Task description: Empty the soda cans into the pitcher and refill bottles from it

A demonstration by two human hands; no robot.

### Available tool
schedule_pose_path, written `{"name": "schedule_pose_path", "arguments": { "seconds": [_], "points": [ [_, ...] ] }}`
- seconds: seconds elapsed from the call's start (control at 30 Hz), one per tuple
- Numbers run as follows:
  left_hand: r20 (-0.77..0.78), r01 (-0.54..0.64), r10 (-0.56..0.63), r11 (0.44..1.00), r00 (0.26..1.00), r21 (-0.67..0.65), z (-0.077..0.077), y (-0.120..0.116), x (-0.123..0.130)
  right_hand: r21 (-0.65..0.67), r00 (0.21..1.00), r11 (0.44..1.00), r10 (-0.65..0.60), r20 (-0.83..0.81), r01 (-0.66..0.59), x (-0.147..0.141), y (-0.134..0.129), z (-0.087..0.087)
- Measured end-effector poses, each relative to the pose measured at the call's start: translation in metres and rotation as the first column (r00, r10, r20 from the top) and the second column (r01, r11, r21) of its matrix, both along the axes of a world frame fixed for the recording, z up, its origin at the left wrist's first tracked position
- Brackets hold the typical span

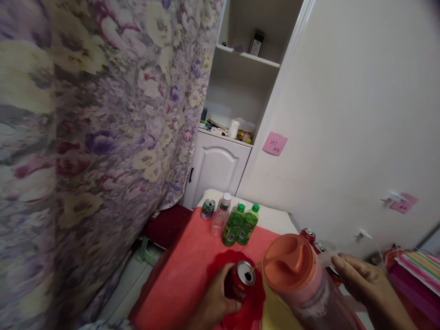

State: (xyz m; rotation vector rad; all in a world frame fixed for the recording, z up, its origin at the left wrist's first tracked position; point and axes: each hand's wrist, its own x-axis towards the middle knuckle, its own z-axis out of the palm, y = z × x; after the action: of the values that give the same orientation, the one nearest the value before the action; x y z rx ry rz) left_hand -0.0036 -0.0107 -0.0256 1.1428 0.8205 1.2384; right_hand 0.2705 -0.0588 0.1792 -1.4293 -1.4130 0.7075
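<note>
My left hand (pixel 217 293) is wrapped round a dark red can (pixel 239 283), which stands upright over a red scalloped mat. My right hand (pixel 369 286) grips the handle of a clear pitcher (pixel 318 298) with an orange lid (pixel 287 261). The pitcher is tilted left, its spout at the can's top, and a thin brownish stream runs between spout and can opening. Beyond my left hand are two green bottles (pixel 234 225), a clear pinkish bottle (pixel 220 217) with a white cap, and a small open can (pixel 208 209).
The table has a coral cloth (pixel 178 279). More red cans (pixel 308 235) stand behind the pitcher. Purple and striped items (pixel 417 279) lie at the right. A flowered curtain (pixel 113 137) hangs at the left, beside a dark red stool (pixel 168 227). A white cabinet (pixel 220 165) is behind.
</note>
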Motion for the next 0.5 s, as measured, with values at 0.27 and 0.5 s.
{"name": "schedule_pose_path", "arguments": {
  "seconds": [0.27, 0.5],
  "points": [
    [-0.025, -0.004, 0.005, 0.999, 1.0, 0.035, -0.013, 0.006, 0.001, -0.002, 1.0, 1.0, 0.006, 0.009, -0.006, 0.001, 0.001, -0.002],
    [-0.05, 0.006, -0.005, 1.0, 0.999, 0.006, 0.01, -0.002, 0.0, -0.017, 0.999, 1.0, 0.019, 0.041, -0.019, 0.003, 0.002, -0.003]
  ]
}}
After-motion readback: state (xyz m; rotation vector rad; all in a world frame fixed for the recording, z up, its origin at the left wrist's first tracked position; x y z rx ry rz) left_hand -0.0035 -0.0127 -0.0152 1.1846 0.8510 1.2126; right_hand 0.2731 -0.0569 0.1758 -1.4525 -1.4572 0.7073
